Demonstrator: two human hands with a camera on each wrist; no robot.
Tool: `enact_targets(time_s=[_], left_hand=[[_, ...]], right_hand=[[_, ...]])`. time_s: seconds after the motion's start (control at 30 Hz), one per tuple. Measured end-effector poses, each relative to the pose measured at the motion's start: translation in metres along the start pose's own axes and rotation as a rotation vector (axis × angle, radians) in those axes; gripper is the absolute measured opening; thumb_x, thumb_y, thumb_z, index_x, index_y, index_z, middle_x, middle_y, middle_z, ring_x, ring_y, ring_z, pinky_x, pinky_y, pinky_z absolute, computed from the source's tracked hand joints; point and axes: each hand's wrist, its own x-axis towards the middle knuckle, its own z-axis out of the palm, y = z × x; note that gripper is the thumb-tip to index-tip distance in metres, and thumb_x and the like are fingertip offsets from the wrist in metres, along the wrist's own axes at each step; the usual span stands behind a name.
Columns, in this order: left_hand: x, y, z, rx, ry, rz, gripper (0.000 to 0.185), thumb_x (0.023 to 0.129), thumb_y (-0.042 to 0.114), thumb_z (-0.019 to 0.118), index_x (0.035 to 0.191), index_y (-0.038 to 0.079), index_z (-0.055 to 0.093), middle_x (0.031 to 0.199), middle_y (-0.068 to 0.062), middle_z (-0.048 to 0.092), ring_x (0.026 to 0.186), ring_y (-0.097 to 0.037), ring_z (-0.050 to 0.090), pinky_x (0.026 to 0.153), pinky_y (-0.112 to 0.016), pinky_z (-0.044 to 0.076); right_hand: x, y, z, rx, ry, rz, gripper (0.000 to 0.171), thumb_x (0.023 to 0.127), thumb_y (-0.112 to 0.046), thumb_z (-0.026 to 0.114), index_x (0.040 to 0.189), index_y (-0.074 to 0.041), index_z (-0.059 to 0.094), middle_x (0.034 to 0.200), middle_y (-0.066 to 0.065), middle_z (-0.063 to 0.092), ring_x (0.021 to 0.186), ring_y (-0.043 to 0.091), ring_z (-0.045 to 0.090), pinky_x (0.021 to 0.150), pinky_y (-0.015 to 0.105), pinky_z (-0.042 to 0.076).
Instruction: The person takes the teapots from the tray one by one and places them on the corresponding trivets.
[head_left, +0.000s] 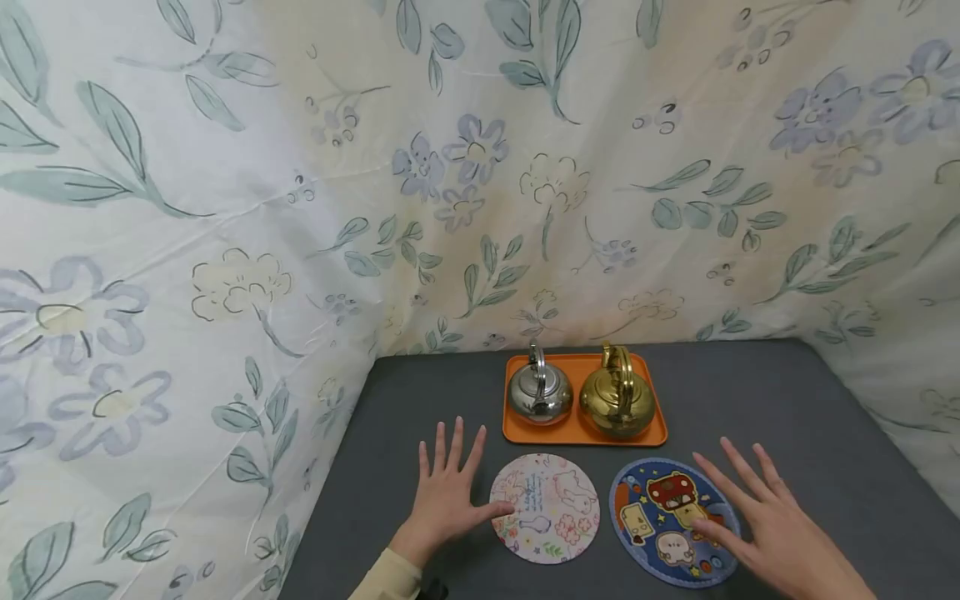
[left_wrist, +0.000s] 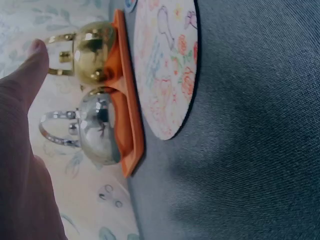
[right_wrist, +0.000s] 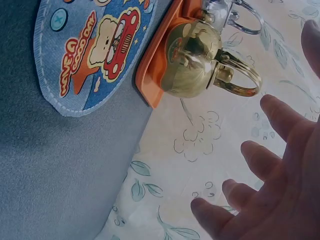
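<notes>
An orange tray (head_left: 517, 433) at the back of the grey table holds a silver kettle (head_left: 539, 392) on the left and a gold kettle (head_left: 617, 398) on the right. In front lie a pale round floral mat (head_left: 545, 507) and a blue cartoon mat (head_left: 671, 521). My left hand (head_left: 448, 492) lies flat with fingers spread, its thumb touching the pale mat's left edge. My right hand (head_left: 757, 521) is spread too, thumb over the blue mat's right side. The left wrist view shows the silver kettle (left_wrist: 97, 132), tray (left_wrist: 131, 115) and pale mat (left_wrist: 167, 65). The right wrist view shows the gold kettle (right_wrist: 195, 57) and blue mat (right_wrist: 90, 50).
A floral cloth backdrop (head_left: 300, 183) walls the table at the back, left and right. Grey tabletop (head_left: 795, 417) stretches around the tray and mats.
</notes>
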Motion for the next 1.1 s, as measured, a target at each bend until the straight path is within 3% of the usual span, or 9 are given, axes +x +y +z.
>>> enact_targets(time_s=[0.17,0.33,0.47,0.73,0.93,1.1], left_hand=[[0.004,-0.002,0.008,-0.035,0.03,0.013,0.121,0.07,0.094,0.052,0.164,0.032,0.007,0.171,-0.006,-0.012,0.155,-0.044,-0.005,0.116,-0.072,0.005],[0.011,0.0,0.012,-0.073,-0.013,-0.001,0.122,0.072,0.087,0.061,0.164,0.034,-0.001,0.17,-0.005,-0.016,0.155,-0.041,-0.013,0.118,-0.07,0.002],[0.016,0.004,0.011,-0.096,-0.026,-0.009,0.122,0.073,0.085,0.062,0.164,0.034,-0.001,0.17,-0.005,-0.016,0.155,-0.038,-0.016,0.119,-0.07,0.002],[0.02,0.006,0.011,-0.107,0.017,0.013,0.121,0.073,0.086,0.061,0.165,0.03,0.004,0.17,-0.009,-0.013,0.155,-0.045,-0.007,0.117,-0.071,0.006],[0.025,0.005,0.014,-0.155,-0.029,0.0,0.121,0.075,0.083,0.062,0.164,0.031,-0.001,0.17,-0.008,-0.013,0.155,-0.043,-0.01,0.118,-0.07,0.005],[0.029,0.005,0.018,-0.226,-0.064,-0.028,0.122,0.078,0.077,0.068,0.163,0.031,-0.007,0.17,-0.007,-0.012,0.155,-0.039,-0.015,0.119,-0.069,0.003]], right_hand=[[0.003,-0.004,-0.002,0.082,-0.012,0.017,0.079,0.096,-0.044,0.067,0.162,-0.026,0.027,0.168,0.022,0.014,0.154,0.037,-0.02,0.111,0.077,0.009],[0.008,-0.01,-0.005,0.077,0.008,0.033,0.077,0.097,-0.044,0.065,0.161,-0.025,0.029,0.169,0.017,0.014,0.154,0.04,-0.016,0.104,0.081,0.017],[0.012,-0.015,-0.007,0.091,0.021,0.036,0.074,0.098,-0.044,0.064,0.161,-0.025,0.03,0.168,0.017,0.017,0.154,0.042,-0.013,0.101,0.082,0.02],[0.02,-0.025,-0.015,0.13,0.007,0.07,0.067,0.103,-0.043,0.056,0.16,-0.018,0.033,0.164,0.022,0.027,0.154,0.048,0.004,0.098,0.08,0.028],[0.024,-0.033,-0.019,0.142,-0.016,0.104,0.067,0.103,-0.046,0.055,0.16,-0.02,0.033,0.164,0.019,0.03,0.154,0.045,0.012,0.097,0.079,0.029],[0.028,-0.041,-0.019,0.121,-0.007,0.095,0.066,0.102,-0.048,0.055,0.16,-0.023,0.034,0.16,0.017,0.039,0.148,0.046,0.028,0.097,0.077,0.034]])
